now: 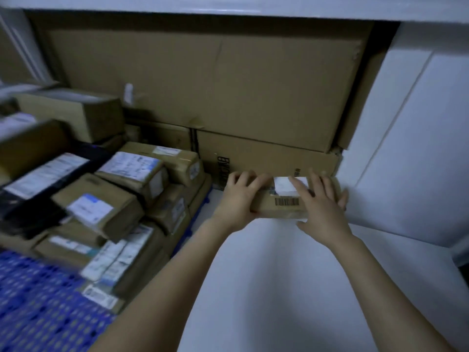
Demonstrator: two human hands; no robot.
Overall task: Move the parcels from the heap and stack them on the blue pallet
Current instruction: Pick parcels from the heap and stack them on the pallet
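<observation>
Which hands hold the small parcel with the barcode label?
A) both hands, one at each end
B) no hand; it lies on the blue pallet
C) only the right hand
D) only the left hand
A: the left hand grips the left end of the parcel, and the right hand grips its right end, with fingers curled round it.

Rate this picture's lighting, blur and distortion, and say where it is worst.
Head view: dim, bluish light, no glare; motion blur smears the stacked parcels and the blue pallet at frame left, labels unreadable; the parcel between left hand and right hand is sharper, its barcode bars distinct; wide-angle bending slightly bows the white ledge at top.
</observation>
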